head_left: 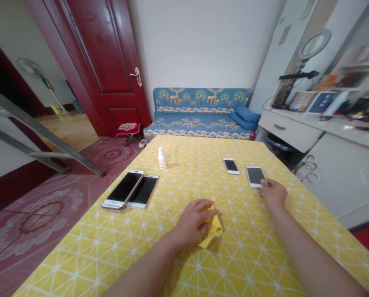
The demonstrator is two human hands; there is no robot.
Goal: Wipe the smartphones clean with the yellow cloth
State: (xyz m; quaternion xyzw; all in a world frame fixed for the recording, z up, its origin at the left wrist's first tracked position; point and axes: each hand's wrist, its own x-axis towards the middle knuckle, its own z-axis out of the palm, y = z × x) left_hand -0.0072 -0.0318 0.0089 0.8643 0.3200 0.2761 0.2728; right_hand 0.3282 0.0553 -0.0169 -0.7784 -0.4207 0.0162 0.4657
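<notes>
My left hand [193, 221] rests on the table in the middle, fingers closed around a crumpled yellow cloth [214, 230]. Further right, my right hand [273, 192] touches the near edge of a white phone [255, 176] lying flat with its screen up. A second, smaller white phone [230, 165] lies just left of it. On the table's left side two larger phones [123, 189] [145, 190] lie side by side, the left one overlapping the other. A small white spray bottle [162, 158] stands behind them.
The table carries a yellow cloth with white lines [252, 255]. Behind it stand a blue patterned sofa [199, 113] and a dark red door [107, 62]. A white desk with a ring light [314, 43] lines the right wall. A metal ladder [32, 128] leans at left.
</notes>
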